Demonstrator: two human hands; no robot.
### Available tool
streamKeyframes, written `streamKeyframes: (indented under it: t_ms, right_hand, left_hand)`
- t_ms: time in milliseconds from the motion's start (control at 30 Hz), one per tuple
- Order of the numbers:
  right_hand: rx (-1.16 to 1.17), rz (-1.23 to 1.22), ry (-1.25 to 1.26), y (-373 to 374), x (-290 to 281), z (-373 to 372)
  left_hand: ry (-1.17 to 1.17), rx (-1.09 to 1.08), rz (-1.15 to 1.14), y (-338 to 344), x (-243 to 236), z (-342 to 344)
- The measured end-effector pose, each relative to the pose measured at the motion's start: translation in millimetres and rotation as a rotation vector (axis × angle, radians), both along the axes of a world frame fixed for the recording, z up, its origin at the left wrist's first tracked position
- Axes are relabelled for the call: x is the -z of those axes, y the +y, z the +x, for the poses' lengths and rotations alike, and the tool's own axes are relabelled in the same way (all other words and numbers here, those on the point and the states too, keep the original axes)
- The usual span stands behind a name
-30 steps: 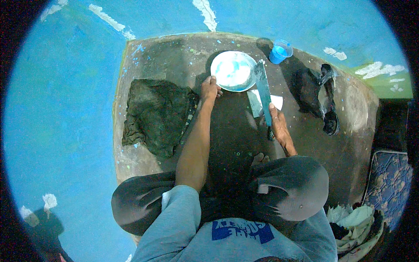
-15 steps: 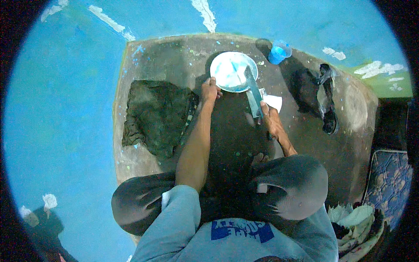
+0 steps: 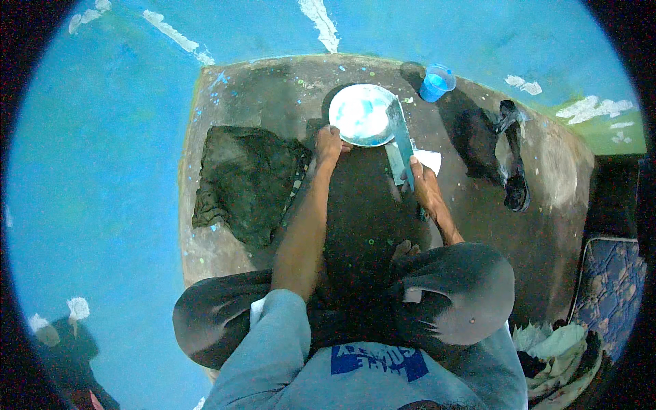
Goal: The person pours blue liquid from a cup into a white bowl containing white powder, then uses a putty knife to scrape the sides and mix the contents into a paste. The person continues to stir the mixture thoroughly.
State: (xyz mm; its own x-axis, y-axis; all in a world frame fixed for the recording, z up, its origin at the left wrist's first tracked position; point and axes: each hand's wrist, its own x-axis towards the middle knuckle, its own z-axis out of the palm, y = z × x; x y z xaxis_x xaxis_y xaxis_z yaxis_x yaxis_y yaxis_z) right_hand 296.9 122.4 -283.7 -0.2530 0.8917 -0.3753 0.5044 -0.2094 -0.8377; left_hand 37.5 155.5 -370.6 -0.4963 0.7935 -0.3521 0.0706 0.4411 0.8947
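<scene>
**Blade in my right grip (image 3: 425, 183), plate (image 3: 372, 145) rim in my left grip (image 3: 329, 145)**

The round plate sits on the dark floor (image 3: 355, 212) in front of me, past my crossed legs, its inside covered with a white substance streaked with blue. My left grip is closed on its near left rim, thumb toward the edge and the other fingers curled beside it. My right grip is wrapped around a long, flat, blue-grey blade (image 3: 404, 133). The blade slants away from me, its far end at the right edge of the plate; I cannot tell whether the two touch.

Beneath the blade, just beside the plate, lies a pale flat piece (image 3: 395, 165), and to its right a white piece (image 3: 430, 161) near my knuckles. A clear cup (image 3: 437, 83) with blue in it stands beyond them, close to the painted blue wall (image 3: 239, 27). Farther right is a crumpled black plastic bag (image 3: 516, 195). On my left, a dark, rumpled cloth (image 3: 246, 181) lies spread out near my forearm.
</scene>
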Motion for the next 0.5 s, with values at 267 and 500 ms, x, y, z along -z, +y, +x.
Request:
streamKeyframes:
  t_ms: [267, 500]
  right_hand:
    - [0.038, -0.031, 0.032, -23.8, -28.9, 11.9]
    - [0.073, -0.093, 0.014, -25.4, -13.0, 15.9]
  left_hand:
    - [0.131, 0.013, 0.000, -7.9, -18.8, 3.9]
    - [0.216, -0.035, -0.011, -10.0, -23.5, 12.2]
